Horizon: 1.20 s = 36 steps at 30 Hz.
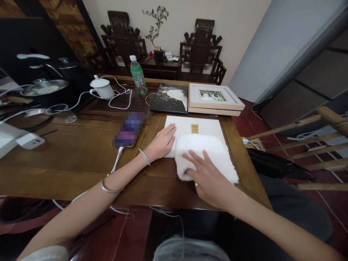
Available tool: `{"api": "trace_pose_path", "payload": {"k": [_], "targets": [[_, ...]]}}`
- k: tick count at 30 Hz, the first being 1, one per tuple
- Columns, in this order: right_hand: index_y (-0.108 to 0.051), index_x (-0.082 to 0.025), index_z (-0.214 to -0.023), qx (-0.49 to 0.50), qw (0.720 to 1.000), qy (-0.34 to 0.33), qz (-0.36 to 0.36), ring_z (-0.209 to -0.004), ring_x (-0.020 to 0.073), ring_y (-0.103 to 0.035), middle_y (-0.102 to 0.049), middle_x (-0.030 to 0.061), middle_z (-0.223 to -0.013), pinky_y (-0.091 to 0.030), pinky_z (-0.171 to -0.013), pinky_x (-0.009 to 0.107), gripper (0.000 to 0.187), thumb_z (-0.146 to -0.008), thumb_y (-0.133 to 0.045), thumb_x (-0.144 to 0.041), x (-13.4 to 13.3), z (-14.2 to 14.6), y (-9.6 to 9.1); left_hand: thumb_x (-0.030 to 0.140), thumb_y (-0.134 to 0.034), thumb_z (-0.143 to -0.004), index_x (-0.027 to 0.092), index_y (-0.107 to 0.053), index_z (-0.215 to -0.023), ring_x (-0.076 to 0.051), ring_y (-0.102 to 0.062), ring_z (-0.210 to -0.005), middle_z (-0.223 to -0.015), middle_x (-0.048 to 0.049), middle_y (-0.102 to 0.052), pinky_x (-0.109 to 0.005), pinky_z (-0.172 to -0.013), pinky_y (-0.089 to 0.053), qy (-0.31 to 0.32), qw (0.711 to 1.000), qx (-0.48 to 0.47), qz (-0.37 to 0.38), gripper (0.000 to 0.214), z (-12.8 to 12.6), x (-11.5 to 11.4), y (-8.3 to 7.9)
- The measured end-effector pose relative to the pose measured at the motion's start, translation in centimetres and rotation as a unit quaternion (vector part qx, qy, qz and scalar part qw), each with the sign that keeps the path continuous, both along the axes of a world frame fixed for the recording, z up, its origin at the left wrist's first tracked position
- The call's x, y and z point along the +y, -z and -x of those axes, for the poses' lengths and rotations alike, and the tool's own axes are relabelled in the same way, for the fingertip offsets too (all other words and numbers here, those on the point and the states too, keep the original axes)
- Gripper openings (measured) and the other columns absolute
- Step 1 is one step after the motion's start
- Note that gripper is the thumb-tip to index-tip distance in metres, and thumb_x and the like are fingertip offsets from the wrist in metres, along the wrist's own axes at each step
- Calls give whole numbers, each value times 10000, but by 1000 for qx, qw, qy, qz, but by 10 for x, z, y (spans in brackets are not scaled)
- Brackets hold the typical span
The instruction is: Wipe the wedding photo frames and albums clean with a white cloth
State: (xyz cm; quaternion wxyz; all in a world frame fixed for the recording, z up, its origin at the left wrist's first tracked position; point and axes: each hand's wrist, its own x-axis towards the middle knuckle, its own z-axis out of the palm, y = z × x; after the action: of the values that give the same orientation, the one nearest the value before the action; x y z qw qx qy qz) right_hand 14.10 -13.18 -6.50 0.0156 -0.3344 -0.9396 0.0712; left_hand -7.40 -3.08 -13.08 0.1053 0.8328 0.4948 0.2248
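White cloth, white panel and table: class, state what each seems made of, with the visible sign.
The white cloth under the right hand looks like fleece or terry: fuzzy matte pile. The white panel, touched by the left hand, seems smooth matte board or card; unclear which. The table looks like varnished brown wood: grain lines, soft sheen.

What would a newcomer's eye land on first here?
The fluffy white cloth at the near edge of the table stands out first, with the right hand laid flat on it. It lies over a white board with a small gold hanger; the left hand rests on the board's left edge. Behind, a pale framed picture lies beside a dark one.
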Motion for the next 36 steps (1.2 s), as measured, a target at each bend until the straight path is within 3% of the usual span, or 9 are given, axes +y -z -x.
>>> {"api": "trace_pose_path", "payload": {"k": [2, 5, 9, 13, 17, 21, 25, 30, 36], "targets": [[-620, -146, -1094, 5, 1000, -16, 21, -1402, 342, -245, -409, 166, -1462, -221, -1095, 642, 438, -707, -448, -33, -6, -4, -6, 263, -309, -937, 50, -413, -1375, -252, -295, -1406, -1483, -179, -377, -432, -1162, -246, -1, 1000, 5, -2, 498, 0, 0, 0], [-621, -144, -1084, 16, 999, -7, 36, -1377, 298, -321, -486, 177, -1398, -246, -1107, 590, 440, -706, -432, -23, 7, -7, -8, 259, -312, -936, 38, -421, -1367, -258, -302, -1403, -1479, -188, -381, -434, -1161, -249, 1, 1000, 3, -4, 496, 0, 0, 0], [-610, -129, -1103, 26, 999, 35, -8, -1362, 273, -354, -501, 212, -1370, -251, -1110, 546, 429, -731, -424, -23, 54, -5, 2, 267, -314, -939, 61, -418, -1372, -262, -305, -1402, -1484, -178, -376, -460, -1150, -266, 2, 1000, -7, -7, 491, 0, 2, 4], [-601, -105, -1129, 23, 995, 75, -60, -1360, 311, -346, -485, 236, -1376, -237, -1086, 582, 419, -755, -426, -31, 104, 10, 13, 276, -322, -943, 92, -409, -1389, -258, -299, -1405, -1491, -157, -372, -481, -1144, -271, 1, 1000, -24, -1, 490, 0, 2, 6], [-565, -88, -1208, 16, 990, 106, -96, -1353, 368, -325, -505, 231, -1357, -225, -1040, 661, 456, -783, -407, -43, 125, 34, 16, 320, -287, -970, 108, -443, -1369, -239, -371, -1369, -1460, -133, -430, -450, -1149, -283, 0, 995, -99, -8, 478, -1, 1, -2], [-584, -83, -1188, 16, 995, 61, -82, -1371, 401, -271, -439, 207, -1428, -168, -1040, 709, 433, -793, -410, -48, 109, 51, 20, 374, -233, -993, 101, -526, -1285, -217, -484, -1282, -1369, -140, -534, -415, -1120, -343, -44, 977, -204, -48, 496, -2, -1, -11], [-646, -123, -1066, 29, 998, -20, -49, -1393, 342, -259, -455, 147, -1434, -136, -1105, 641, 383, -791, -396, -31, 70, 47, 18, 412, -205, -1004, 149, -531, -1279, -197, -497, -1268, -1353, -111, -552, -410, -1104, -363, -69, 965, -244, -58, 501, -1, -2, -14], [-648, -150, -1002, 28, 994, -105, 28, -1317, 288, -401, -588, 140, -1288, -265, -1091, 559, 358, -749, -422, -37, 27, 22, -9, 447, -205, -1000, 126, -522, -1288, -206, -492, -1272, -1361, -126, -538, -390, -1107, -359, -61, 974, -210, -62, 536, -2, 0, -9], [-640, -192, -939, -1, 998, -19, 60, -949, 254, -617, -668, 103, -1063, -422, -919, 448, 357, -718, -409, -33, 26, 7, -32, 353, -330, -964, 95, -490, -1308, -242, -450, -1312, -1394, -152, -503, -423, -1118, -348, -39, 989, -135, -37, 460, 0, 3, -2]]}}
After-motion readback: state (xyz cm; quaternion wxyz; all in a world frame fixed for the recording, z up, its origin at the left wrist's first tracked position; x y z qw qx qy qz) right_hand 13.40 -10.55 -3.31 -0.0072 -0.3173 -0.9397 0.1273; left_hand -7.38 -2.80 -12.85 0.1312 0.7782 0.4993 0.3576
